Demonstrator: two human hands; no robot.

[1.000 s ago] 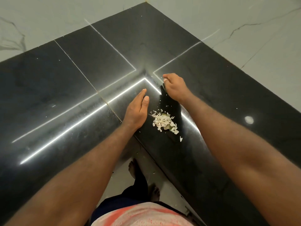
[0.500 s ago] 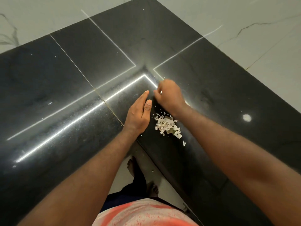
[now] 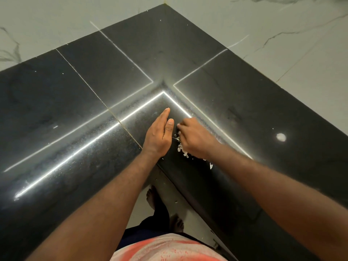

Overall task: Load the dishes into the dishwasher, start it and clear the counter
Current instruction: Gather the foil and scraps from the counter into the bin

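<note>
Here the left hand (image 3: 160, 136) rests straight-fingered on the black counter (image 3: 244, 113); the right hand (image 3: 197, 140) curls over white scraps (image 3: 180, 148), grip impossible to tell.

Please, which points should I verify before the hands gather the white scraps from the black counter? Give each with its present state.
1. Left hand stands on its edge beside the scraps as a wall, fingers straight: ok.
2. Right hand is on the pile, fingers curled down: ok.
3. Right hand really grips some scraps: cannot tell, the hand hides them.
4. All scraps in one pile: not ok, a stray scrap lies apart on the counter.
5. Floor below free of bits: not ok, a pale speck lies near the bare foot.
</note>
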